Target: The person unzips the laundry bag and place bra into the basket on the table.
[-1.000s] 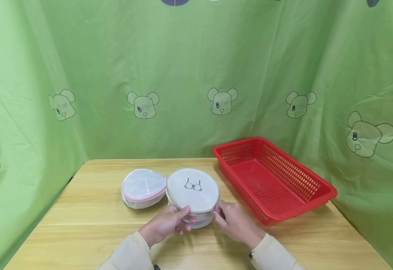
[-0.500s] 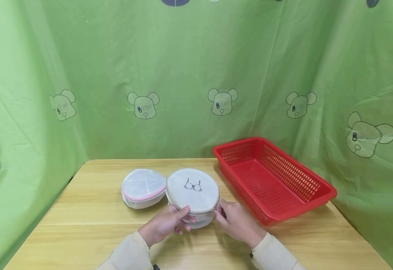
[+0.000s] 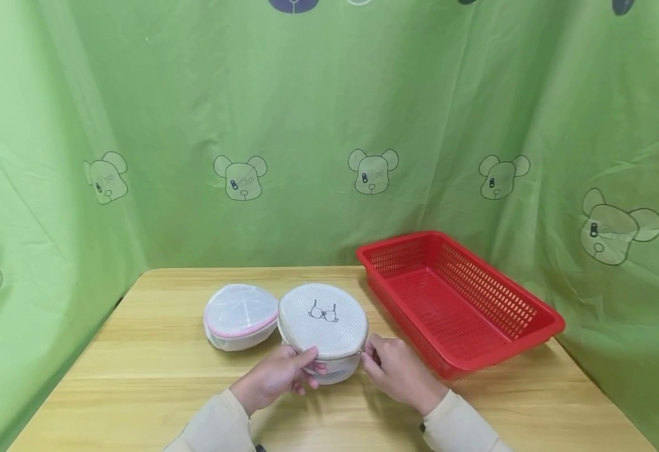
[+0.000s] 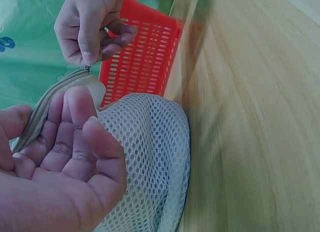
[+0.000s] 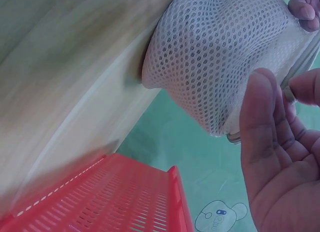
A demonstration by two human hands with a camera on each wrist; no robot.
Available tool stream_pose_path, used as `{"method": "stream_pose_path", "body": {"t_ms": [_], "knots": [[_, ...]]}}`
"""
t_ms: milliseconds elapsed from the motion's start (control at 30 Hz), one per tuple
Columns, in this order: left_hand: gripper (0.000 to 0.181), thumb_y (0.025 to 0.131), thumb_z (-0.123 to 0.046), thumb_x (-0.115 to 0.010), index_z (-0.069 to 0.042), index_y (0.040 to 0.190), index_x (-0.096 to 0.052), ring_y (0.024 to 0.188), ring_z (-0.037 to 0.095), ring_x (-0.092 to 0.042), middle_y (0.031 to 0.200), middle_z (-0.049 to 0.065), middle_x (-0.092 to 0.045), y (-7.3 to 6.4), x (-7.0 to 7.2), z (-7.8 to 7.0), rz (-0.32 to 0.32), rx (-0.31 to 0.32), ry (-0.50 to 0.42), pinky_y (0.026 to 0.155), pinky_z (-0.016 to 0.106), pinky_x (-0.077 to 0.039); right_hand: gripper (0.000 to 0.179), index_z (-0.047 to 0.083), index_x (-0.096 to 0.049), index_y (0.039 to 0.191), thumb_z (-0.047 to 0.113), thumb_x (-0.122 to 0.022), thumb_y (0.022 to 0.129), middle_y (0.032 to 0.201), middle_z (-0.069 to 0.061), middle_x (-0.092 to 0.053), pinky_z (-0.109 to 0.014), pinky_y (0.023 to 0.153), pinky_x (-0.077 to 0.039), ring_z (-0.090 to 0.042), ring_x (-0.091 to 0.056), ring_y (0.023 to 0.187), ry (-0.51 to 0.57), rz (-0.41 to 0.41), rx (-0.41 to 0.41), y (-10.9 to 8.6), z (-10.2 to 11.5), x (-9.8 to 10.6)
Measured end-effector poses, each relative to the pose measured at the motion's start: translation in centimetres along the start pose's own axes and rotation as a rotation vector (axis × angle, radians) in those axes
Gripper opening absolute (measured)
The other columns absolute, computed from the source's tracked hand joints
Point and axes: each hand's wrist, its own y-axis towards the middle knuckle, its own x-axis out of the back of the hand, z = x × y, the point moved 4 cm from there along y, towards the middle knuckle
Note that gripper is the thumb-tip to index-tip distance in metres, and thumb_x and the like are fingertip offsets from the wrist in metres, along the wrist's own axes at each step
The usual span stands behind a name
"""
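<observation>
A round white mesh laundry bag (image 3: 329,326) with a bra drawing on its lid stands on the table. My left hand (image 3: 281,373) grips its near rim, thumb on top and fingers below the zipper edge. At the near right of the rim my right hand (image 3: 394,370) pinches the zipper pull (image 4: 87,67). In the left wrist view the zipper (image 4: 45,100) runs along the rim between the two hands. The bag's honeycomb side (image 5: 210,57) fills the upper part of the right wrist view.
A second white mesh bag (image 3: 239,320) with pink trim sits against the left side of the first. A red slotted basket (image 3: 448,364) stands on the right of the wooden table (image 3: 137,376). Green curtains (image 3: 306,113) surround the table.
My right hand has shifted very slightly to the right with the zipper pull. The left hand and both bags stay almost where they were.
</observation>
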Motion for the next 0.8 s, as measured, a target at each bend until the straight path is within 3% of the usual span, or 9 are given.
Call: {"method": "stream_pose_path", "body": {"t_ms": [800], "knots": [[0.040,0.102,-0.033,-0.046,0.003,0.105,-0.062,0.077,0.013,-0.059,0.095,0.004,-0.062,-0.21,0.14,-0.04,-0.006,-0.002,0.002,0.066,0.026,-0.045,0.019,0.012,-0.055,0.072,-0.001,-0.065,0.079,0.060,0.012,-0.042,-0.016,0.044,-0.037,0.002,-0.037,0.052,-0.025,-0.022,-0.003,0.05,-0.57,0.16]]}}
